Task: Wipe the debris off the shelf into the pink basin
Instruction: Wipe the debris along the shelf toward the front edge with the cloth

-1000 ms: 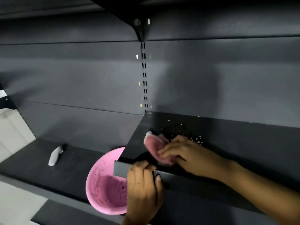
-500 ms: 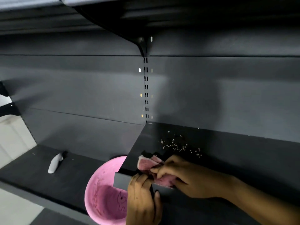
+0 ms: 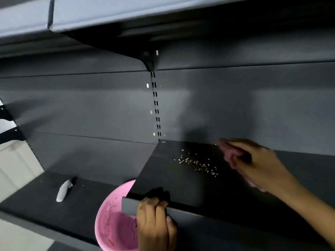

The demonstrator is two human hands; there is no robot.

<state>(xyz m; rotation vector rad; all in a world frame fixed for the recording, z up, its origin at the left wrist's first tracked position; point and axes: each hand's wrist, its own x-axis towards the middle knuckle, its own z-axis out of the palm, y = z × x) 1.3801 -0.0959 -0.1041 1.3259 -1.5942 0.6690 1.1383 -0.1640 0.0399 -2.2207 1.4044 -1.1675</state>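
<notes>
1. Dark grey metal shelving fills my view: a slotted upright (image 3: 156,105) runs down the back panel, another shelf hangs overhead, and a lower shelf (image 3: 36,198) stretches off toward 8 o'clock with a small white object (image 3: 63,191) lying on it.
2. At 6 o'clock, the pink basin (image 3: 112,225) sits tucked under the left front corner of the shelf (image 3: 177,189) I am cleaning, its rim poking out past the edge.
3. My left hand (image 3: 155,223) is curled closed around the shelf's front lip just beside the basin, fingers over the top and thumb on the face; whether it also steadies the basin I cannot tell.
4. The debris (image 3: 197,163) — pale grains in a loose streak — lies mid-shelf, toward 1 o'clock from that hand and well apart from the basin.
5. My right hand (image 3: 253,165) is at 3 o'clock, near the back wall, just right of the grains. It is bunched around the pink cloth (image 3: 229,151), fingers folded over it; motion blur hides whether the cloth touches the shelf.
6. To do this stroke well, I judge I should press the cloth flat behind the far end of the streak and sweep toward 7 o'clock in one steady pass — slowly, so the light grains do not scatter past the basin's rim.
</notes>
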